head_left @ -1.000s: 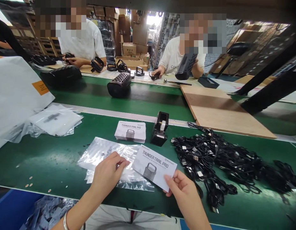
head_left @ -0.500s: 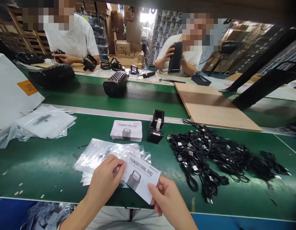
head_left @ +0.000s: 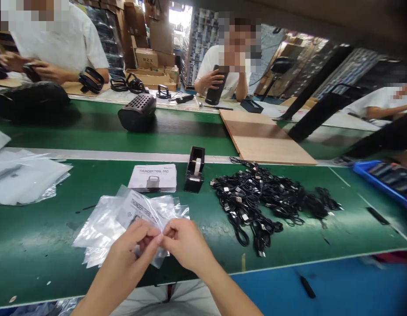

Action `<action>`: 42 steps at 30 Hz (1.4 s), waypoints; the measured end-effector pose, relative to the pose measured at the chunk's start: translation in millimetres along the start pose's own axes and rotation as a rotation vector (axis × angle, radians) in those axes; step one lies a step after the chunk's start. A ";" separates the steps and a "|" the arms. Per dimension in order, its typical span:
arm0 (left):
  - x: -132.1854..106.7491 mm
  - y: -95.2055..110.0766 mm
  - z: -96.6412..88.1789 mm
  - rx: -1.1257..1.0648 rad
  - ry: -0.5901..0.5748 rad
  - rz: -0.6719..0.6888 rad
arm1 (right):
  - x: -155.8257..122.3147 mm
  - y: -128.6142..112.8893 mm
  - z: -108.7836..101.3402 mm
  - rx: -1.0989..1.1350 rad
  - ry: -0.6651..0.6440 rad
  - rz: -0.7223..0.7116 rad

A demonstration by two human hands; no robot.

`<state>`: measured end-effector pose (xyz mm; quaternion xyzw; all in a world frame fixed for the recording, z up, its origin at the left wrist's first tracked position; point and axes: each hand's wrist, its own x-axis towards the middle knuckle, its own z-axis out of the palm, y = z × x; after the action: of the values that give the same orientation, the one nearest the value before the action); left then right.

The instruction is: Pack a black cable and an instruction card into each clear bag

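A pale printed booklet [head_left: 135, 208] slants inside a clear bag [head_left: 124, 192] — lettering showing through.

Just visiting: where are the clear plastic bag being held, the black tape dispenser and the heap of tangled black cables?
Clear plastic bag [head_left: 141, 207]: head view, where printing shows through.
Black tape dispenser [head_left: 192, 175]: head view, middle of its body.
Heap of tangled black cables [head_left: 256, 189]: head view, near its middle.

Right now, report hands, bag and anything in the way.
Left hand and right hand pinching clear bag. Printed leaflet showing through it. More plastic bags beneath. Nothing seen blocking the hands; black cables off to the right.
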<state>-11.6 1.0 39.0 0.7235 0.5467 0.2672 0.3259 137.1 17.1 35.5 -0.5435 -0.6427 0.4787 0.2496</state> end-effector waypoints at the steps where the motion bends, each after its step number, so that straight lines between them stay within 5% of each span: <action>1: 1.7 -3.2 0.2 -0.013 -0.002 -0.009 | 1.7 -3.0 -0.9 -0.085 0.035 -0.043; 4: 6.9 -12.9 2.6 -0.047 -0.013 -0.094 | -11.1 -5.6 -21.0 -0.347 0.149 -0.062; 10: 11.0 -16.0 10.2 -0.086 -0.024 -0.224 | -77.4 48.5 -91.9 -0.935 0.499 0.372; 14: 14.2 -10.4 11.0 -0.095 -0.060 -0.258 | -85.6 72.3 -93.9 -0.820 0.406 0.248; 20: 16.1 -8.6 12.2 -0.153 -0.065 -0.287 | -51.4 35.3 -46.8 -0.303 0.304 0.128; 27: 11.8 -2.0 10.1 -0.173 -0.007 -0.190 | -26.5 13.9 -20.7 -0.315 0.263 0.001; 33: 14.0 14.8 2.6 -0.304 0.029 -0.152 | -16.0 -10.4 -23.1 -0.267 0.194 -0.104; 37: 18.3 28.3 -18.5 -0.460 0.121 -0.165 | -14.9 -37.4 -38.2 -0.203 0.034 -0.265; 42: 20.8 35.6 -45.4 -0.636 0.295 -0.136 | -4.0 -82.8 -63.2 -0.411 -0.068 -0.490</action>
<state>-18.0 22.5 96.0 0.5015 0.5245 0.5033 0.4692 153.3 39.1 136.0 -0.3956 -0.8456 0.2823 0.2208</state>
